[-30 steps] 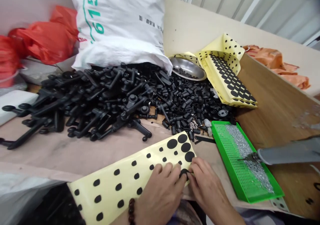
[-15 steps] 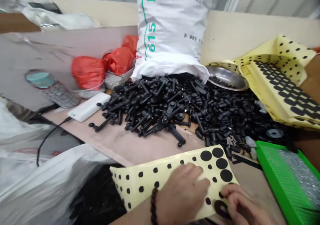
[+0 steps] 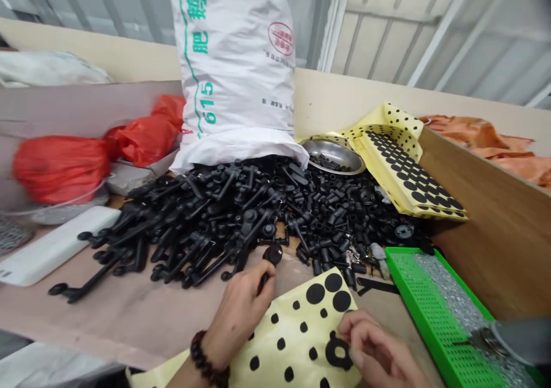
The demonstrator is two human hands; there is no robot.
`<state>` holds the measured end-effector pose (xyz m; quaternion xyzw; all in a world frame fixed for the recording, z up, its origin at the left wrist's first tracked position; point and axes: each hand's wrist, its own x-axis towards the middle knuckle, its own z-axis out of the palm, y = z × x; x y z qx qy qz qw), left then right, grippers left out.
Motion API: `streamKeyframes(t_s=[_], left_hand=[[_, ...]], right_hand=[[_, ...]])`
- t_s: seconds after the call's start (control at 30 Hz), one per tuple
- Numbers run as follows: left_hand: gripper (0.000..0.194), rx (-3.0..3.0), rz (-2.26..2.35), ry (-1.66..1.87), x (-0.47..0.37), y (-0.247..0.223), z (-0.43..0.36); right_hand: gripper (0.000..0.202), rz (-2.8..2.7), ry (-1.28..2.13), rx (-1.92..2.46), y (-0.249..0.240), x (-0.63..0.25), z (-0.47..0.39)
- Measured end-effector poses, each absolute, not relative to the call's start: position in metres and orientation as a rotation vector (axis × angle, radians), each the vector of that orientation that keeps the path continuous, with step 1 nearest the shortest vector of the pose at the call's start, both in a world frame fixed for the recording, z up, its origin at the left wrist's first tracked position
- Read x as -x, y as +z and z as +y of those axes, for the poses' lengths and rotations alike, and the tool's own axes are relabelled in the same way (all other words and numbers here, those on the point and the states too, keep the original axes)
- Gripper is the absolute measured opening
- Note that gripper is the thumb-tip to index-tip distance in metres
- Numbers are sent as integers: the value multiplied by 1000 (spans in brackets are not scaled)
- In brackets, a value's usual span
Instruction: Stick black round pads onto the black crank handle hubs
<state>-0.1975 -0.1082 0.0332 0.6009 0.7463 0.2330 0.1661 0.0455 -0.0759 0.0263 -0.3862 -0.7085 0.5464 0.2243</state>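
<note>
My left hand (image 3: 241, 299), with a beaded bracelet at the wrist, is closed around a black plastic arm piece with a round end (image 3: 272, 254) at the near edge of the pile. Below it lies a yellow backing sheet (image 3: 267, 371) dotted with black round stickers; my left forearm crosses it. At the sheet's right edge my right hand (image 3: 379, 348) is closed, thumb and finger at a black ring-shaped sticker (image 3: 329, 354). Whether the ring is fully off the sheet I cannot tell. A heap of black plastic arm pieces (image 3: 193, 221) spreads beyond both hands.
A white sack (image 3: 241, 61) stands behind the heap. At right are a green tray (image 3: 430, 319) of small metal parts, a power driver (image 3: 516, 342), a metal bowl (image 3: 340, 155) and more yellow sticker sheets (image 3: 413, 173). Red bags (image 3: 60, 167) and a white power bank (image 3: 55, 247) lie left.
My left hand has gone from the sticker sheet to the heap's edge and taken hold of a black arm piece. My right hand stays by the ring-shaped sticker. The view has swung right.
</note>
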Motion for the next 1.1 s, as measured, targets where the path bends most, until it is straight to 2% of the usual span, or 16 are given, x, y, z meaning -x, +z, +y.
streamKeyframes(t_s=[0.1, 0.2, 0.3, 0.43, 0.6, 0.87, 1.1], left_hand=[[6, -1410, 1833, 947, 192, 24, -122], [31, -1098, 1491, 1042, 182, 12, -128], [48, -1114, 1458, 928, 171, 6, -127], [40, -1150, 1333, 877, 161, 9, -121], [47, -1027, 1208, 880, 155, 9, -116], [55, -1057, 1307, 815, 153, 15, -114], [50, -1185, 1290, 792, 157, 24, -118]], right_hand=[[26, -1599, 1662, 1048, 23, -33, -73], [26, -1428, 1740, 1052, 20, -22, -70], [21, -1392, 1784, 1039, 20, -15, -68], [19, -1395, 1823, 1040, 21, -12, -67], [20, -1379, 1809, 1098, 22, -13, -67], [15, -1471, 1781, 1086, 18, -15, -66], [12, -1579, 1716, 1084, 17, -18, -65]])
